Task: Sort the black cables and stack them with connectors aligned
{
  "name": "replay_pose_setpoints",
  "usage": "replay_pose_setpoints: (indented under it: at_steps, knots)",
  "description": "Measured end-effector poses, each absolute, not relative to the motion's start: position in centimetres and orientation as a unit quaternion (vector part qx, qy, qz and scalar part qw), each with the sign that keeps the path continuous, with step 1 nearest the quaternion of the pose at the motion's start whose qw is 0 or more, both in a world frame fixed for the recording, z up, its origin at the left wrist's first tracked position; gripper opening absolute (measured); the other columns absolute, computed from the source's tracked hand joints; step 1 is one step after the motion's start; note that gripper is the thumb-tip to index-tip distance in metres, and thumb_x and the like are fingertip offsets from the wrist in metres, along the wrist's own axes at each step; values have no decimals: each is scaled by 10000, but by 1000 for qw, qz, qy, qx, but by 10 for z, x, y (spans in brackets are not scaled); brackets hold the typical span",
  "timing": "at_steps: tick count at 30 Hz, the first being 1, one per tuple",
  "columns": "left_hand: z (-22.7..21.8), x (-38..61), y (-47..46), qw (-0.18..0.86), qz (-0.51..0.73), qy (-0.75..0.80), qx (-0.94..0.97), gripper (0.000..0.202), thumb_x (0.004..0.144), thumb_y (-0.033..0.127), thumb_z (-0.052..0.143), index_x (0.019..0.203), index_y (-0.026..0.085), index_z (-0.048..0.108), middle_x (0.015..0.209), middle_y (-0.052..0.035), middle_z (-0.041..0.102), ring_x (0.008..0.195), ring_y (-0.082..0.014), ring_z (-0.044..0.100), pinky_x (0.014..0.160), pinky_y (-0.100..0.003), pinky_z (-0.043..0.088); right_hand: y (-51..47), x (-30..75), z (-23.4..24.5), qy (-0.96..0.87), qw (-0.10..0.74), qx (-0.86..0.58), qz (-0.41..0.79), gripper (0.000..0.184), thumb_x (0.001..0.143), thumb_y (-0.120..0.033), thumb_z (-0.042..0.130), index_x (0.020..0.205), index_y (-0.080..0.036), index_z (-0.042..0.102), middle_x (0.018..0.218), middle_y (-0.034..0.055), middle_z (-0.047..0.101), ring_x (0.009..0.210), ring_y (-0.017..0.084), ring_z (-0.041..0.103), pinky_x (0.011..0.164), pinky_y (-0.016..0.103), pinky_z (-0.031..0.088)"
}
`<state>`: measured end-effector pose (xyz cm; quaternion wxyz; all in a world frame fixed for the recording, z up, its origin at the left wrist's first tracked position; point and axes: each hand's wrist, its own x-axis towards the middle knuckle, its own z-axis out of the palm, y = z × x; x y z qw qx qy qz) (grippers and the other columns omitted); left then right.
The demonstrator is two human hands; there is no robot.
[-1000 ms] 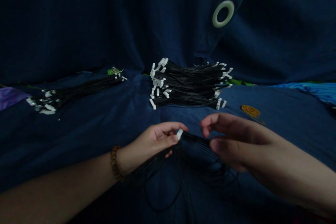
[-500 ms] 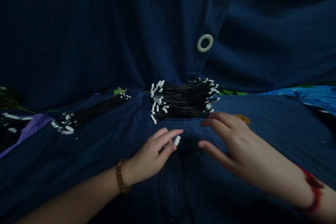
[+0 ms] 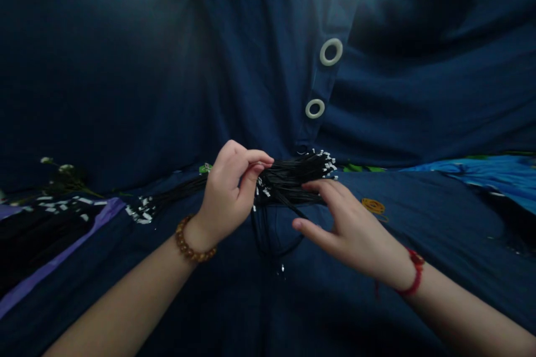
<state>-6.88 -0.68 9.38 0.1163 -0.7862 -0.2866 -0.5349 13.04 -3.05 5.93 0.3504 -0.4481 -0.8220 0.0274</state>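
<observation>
A bundle of black cords (image 3: 293,170) with white tips lies across the dark blue cloth. My left hand (image 3: 234,187) is over the bundle's left end, thumb and forefinger pinched on what looks like a black cord; the pinched part is mostly hidden. Loose black cords (image 3: 262,234) hang in a loop below, with a small white tip (image 3: 282,269) beneath. At the bundle's lower right edge is my right hand (image 3: 341,223), thumb and fingers apart. One strand runs from the bundle towards its thumb, and I see nothing gripped there.
Left of the bundle lie a thinner cord bunch (image 3: 176,189) and a pile of white-tipped black cords (image 3: 46,228) on purple cloth (image 3: 100,220). Coiled yellow-brown bands (image 3: 372,206) rest on the right. Behind hangs a blue curtain (image 3: 138,67) with rings; blue patterned fabric (image 3: 473,170) lies far right.
My left hand has risen from in front of the bundle to over its left end. My right hand has shifted left, still spread. The view has tilted up, showing more curtain.
</observation>
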Motion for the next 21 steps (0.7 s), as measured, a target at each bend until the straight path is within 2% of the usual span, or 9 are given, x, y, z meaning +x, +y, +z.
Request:
replay_pose_setpoints:
  at_steps: [2, 3, 4, 6, 9, 12, 14, 18, 21]
  knots:
    - [99, -56, -14, 132, -540, -236, -797, 180, 805, 81, 478, 908, 149, 609, 816, -40, 547, 788, -100, 497, 730, -225, 425, -31, 116, 63, -819, 410, -400, 42, 910, 604, -537, 677, 1284, -43, 329, 1307, 197, 369, 1221, 300, 325, 1008, 428, 270]
    - [100, -48, -18, 126, -543, -211, -803, 187, 800, 80, 481, 907, 156, 614, 815, -41, 542, 783, -102, 501, 717, -223, 432, -30, 109, 64, -819, 426, -378, 77, 946, 578, -497, 705, 1300, -42, 299, 1328, 200, 337, 1238, 311, 296, 1020, 434, 252]
    - [100, -40, -23, 111, -552, -190, -804, 188, 801, 83, 479, 900, 164, 617, 819, -41, 540, 778, -102, 509, 706, -221, 439, -27, 102, 64, -817, 439, -354, 120, 857, 604, -408, 701, 1285, -55, 318, 1313, 187, 357, 1229, 304, 311, 1015, 426, 261]
    - [100, -25, -32, 42, -595, -173, -784, 177, 821, 107, 457, 880, 180, 608, 831, -32, 537, 755, -95, 532, 684, -216, 451, -18, 92, 59, -820, 433, -325, 185, 482, 715, -233, 581, 1159, -107, 445, 1167, 124, 498, 1126, 249, 437, 955, 374, 344]
    - [109, -12, -41, -157, -687, -157, -692, 144, 864, 177, 404, 895, 193, 544, 769, 0, 505, 623, -65, 541, 569, -188, 442, -3, 90, 39, -825, 398, -305, 262, 147, 816, -196, 431, 896, -130, 535, 807, 58, 596, 783, 170, 579, 709, 293, 466]
    - [128, -20, -34, -365, -747, -108, -545, 88, 874, 187, 391, 905, 193, 473, 688, 34, 455, 488, -26, 471, 457, -143, 381, 2, 98, 16, -831, 331, -285, 345, 238, 894, -240, 315, 922, -119, 518, 541, -16, 514, 465, 105, 521, 463, 211, 421]
    - [139, -36, -17, -454, -774, -93, -430, 87, 881, 151, 365, 899, 176, 446, 664, 43, 439, 449, 11, 406, 436, -97, 334, -3, 105, 10, -834, 298, -270, 378, 246, 902, -273, 333, 930, -116, 520, 480, -52, 434, 406, 85, 467, 414, 186, 376]
    - [129, -60, 30, -482, -754, -244, -373, 228, 902, 88, 179, 740, 145, 329, 491, 85, 261, 366, 30, 274, 425, -35, 262, -28, 117, 28, -846, 304, -244, 363, 224, 887, -300, 408, 941, -128, 541, 632, -24, 452, 561, 75, 443, 530, 190, 371]
    - [84, -54, 44, -509, -672, -320, -433, 175, 876, 85, 262, 751, 140, 372, 474, 86, 319, 343, 21, 288, 388, -46, 241, -50, 121, 48, -865, 295, -194, 357, 216, 882, -307, 426, 866, -135, 556, 723, -3, 498, 660, 76, 464, 617, 189, 380]
